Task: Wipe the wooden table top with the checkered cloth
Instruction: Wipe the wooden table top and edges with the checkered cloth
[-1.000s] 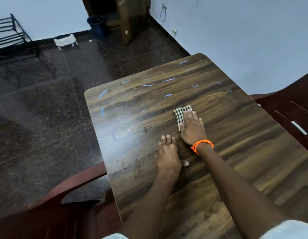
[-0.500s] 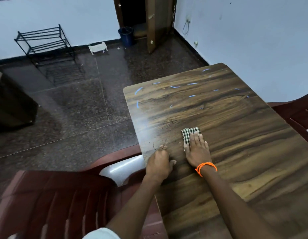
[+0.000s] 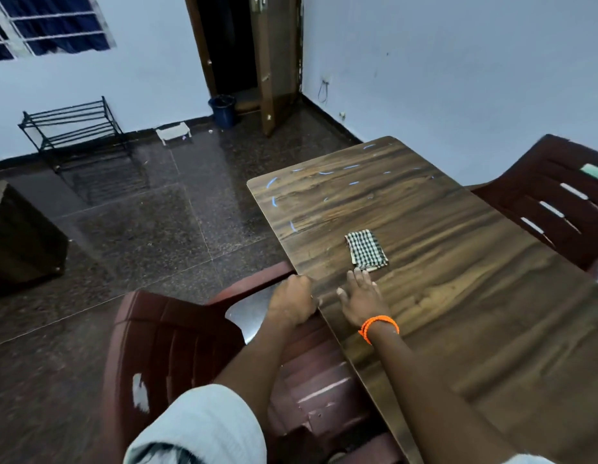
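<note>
A small folded green-and-white checkered cloth [image 3: 366, 250] lies flat on the wooden table top [image 3: 458, 262], near its left side. My right hand [image 3: 361, 298], with an orange band on the wrist, rests palm down on the wood just short of the cloth; its fingertips reach the cloth's near edge and its fingers are spread. My left hand [image 3: 292, 304] curls over the table's left edge. Blue-white streaks mark the far end of the table.
A dark red plastic chair [image 3: 177, 346] stands tight against the table's left edge under my left arm. Another red chair [image 3: 555, 199] is at the right side. Farther off on the dark floor are a black metal rack [image 3: 76, 128], a blue bucket [image 3: 222, 110] and an open door.
My right hand has slid back off the cloth, which now lies uncovered. My left hand moved from the table top to the left edge. The view has pulled back and lifted.
</note>
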`<state>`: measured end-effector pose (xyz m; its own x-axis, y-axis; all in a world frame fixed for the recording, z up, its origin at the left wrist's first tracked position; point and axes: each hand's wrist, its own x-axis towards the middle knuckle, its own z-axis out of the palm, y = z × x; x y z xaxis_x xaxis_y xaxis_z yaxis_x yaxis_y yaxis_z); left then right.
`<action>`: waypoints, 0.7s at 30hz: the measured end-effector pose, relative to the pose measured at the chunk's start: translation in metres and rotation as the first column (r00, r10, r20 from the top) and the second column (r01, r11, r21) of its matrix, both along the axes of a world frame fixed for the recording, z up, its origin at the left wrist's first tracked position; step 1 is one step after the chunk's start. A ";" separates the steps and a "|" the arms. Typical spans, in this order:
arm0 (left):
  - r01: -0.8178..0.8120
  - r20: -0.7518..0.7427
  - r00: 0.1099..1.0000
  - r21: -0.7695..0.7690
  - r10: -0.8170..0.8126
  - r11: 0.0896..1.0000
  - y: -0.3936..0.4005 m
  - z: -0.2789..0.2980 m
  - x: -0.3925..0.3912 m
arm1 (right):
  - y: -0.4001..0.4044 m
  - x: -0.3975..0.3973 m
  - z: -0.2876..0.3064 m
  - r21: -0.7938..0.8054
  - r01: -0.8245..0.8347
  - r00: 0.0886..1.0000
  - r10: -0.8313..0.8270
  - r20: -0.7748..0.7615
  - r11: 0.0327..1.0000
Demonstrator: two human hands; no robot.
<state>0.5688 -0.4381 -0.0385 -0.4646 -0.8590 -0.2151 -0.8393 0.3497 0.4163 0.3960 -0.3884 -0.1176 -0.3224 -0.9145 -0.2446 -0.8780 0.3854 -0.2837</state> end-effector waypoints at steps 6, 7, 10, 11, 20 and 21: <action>0.084 -0.010 0.996 -0.030 -0.084 0.996 0.029 0.061 0.065 | 0.040 0.059 0.059 -0.131 0.045 0.999 -0.041 0.035 0.990; 0.092 -0.003 0.996 -0.032 -0.092 0.995 0.028 0.070 0.075 | 0.042 0.070 0.069 -0.150 0.058 0.997 -0.051 0.050 0.987; 0.100 0.033 0.995 -0.073 -0.098 0.992 0.020 0.092 0.100 | 0.042 0.096 0.090 -0.201 0.101 0.993 -0.085 0.087 0.974; 0.105 0.032 0.994 -0.076 -0.102 0.992 0.015 0.099 0.109 | 0.041 0.106 0.095 -0.199 0.127 0.989 -0.107 0.105 0.972; 0.309 -0.019 0.950 -0.073 -0.311 0.948 -0.090 0.117 0.195 | -0.023 0.192 0.105 -0.191 0.343 0.938 -0.325 0.119 0.920; 0.337 -0.022 0.940 -0.075 -0.340 0.938 -0.106 0.119 0.204 | -0.036 0.201 0.105 -0.210 0.365 0.930 -0.346 0.120 0.907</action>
